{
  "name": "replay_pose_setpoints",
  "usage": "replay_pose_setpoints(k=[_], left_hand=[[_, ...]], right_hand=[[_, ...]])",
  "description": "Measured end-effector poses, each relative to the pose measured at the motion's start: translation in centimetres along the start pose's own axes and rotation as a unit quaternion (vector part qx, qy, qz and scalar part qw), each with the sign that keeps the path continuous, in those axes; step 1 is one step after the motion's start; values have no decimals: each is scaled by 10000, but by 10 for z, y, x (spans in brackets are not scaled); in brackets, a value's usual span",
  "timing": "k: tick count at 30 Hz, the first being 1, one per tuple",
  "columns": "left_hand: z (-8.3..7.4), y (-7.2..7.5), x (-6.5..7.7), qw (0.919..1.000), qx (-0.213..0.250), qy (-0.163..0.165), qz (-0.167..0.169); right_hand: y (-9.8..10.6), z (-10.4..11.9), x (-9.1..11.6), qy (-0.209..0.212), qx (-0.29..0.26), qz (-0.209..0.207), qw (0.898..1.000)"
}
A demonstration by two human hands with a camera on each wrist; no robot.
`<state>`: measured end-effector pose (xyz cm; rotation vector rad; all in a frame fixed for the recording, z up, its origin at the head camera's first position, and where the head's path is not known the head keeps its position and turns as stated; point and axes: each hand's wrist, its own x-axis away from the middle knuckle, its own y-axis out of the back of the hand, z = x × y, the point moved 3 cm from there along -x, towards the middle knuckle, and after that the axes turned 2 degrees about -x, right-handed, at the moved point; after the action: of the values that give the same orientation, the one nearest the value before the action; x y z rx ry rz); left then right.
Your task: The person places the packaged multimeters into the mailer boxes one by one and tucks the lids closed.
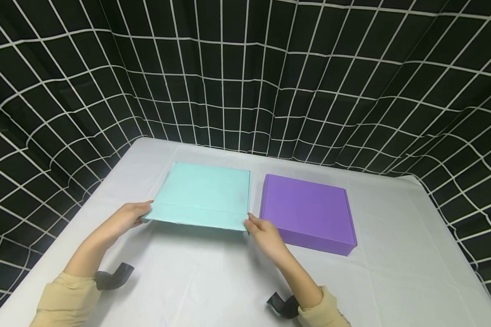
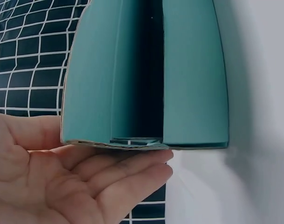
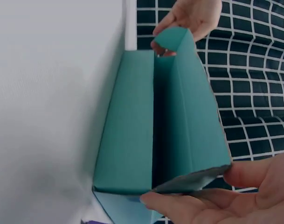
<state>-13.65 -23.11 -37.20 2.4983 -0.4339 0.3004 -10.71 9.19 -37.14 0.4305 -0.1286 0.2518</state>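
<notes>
A light teal cardboard box lies on the white-covered table, its hinged lid raised a little along the near side. Between lid and front wall, the left wrist view shows a dark gap into the box; the contents are hidden in shadow. My left hand grips the lid's near left corner, fingers stretched along the side edge in the left wrist view. At the near right corner, my right hand pinches the lid with the thumb on one face and fingers on the other.
A closed purple box lies just right of the teal one, close to my right hand. White cloth covers the table. Black curtains with a white grid hang behind and at both sides. Dark curved pieces stick out at both wrists.
</notes>
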Motion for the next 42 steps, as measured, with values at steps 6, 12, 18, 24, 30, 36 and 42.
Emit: replay_pose_setpoints(k=[6, 12, 18, 24, 30, 36, 42], left_hand=[[1, -5, 1, 9998, 198, 48, 53], [6, -10, 1, 9979, 575, 85, 274], [13, -16, 2, 9969, 684, 310, 216], [18, -19, 3, 9969, 733, 264, 101], [21, -19, 2, 9981, 581, 164, 130], [26, -18, 1, 9996, 249, -70, 73], [30, -16, -2, 9992, 114, -334, -209]], right_hand=[[-7, -3, 2, -45, -639, -177, 9978], [-11, -8, 5, 208, -976, -151, 9949], [-11, -13, 8, 264, -899, -322, 9951], [-15, -16, 7, 222, -1425, -190, 9894], [-15, -17, 6, 280, -1352, -198, 9902], [-12, -24, 4, 469, -629, -392, 9961], [-9, -33, -3, 616, -130, -679, 9957]])
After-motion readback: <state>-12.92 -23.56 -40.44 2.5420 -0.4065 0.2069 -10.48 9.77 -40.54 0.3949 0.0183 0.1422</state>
